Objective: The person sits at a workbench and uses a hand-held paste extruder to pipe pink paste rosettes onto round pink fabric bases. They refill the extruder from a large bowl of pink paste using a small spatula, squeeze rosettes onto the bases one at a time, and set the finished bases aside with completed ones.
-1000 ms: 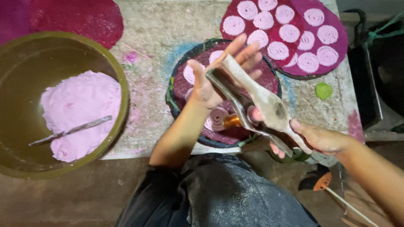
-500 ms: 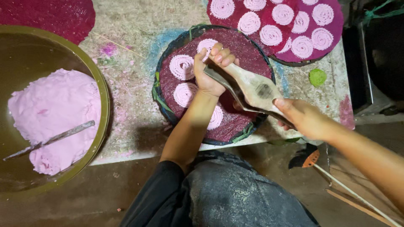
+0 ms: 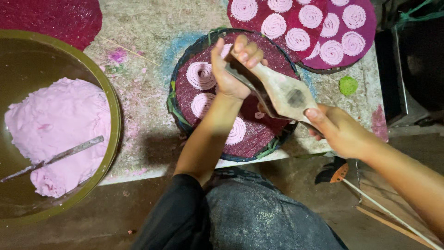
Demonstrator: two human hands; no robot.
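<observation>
Over the round woven tray (image 3: 185,118), my left hand (image 3: 233,69) is closed around the front end of the wooden press (image 3: 282,92), while my right hand (image 3: 340,129) grips its handle end, so both hands hold the tool above the dark red mat. 3 pink spirals (image 3: 200,75) already lie on this tray, apart from one another, which I read as the pressing step partly done. The next move calls for steadying the press over a bare patch of mat, clear of those spirals; the pink dough (image 3: 55,129) sits in the big bowl (image 3: 108,92) well to my left.
</observation>
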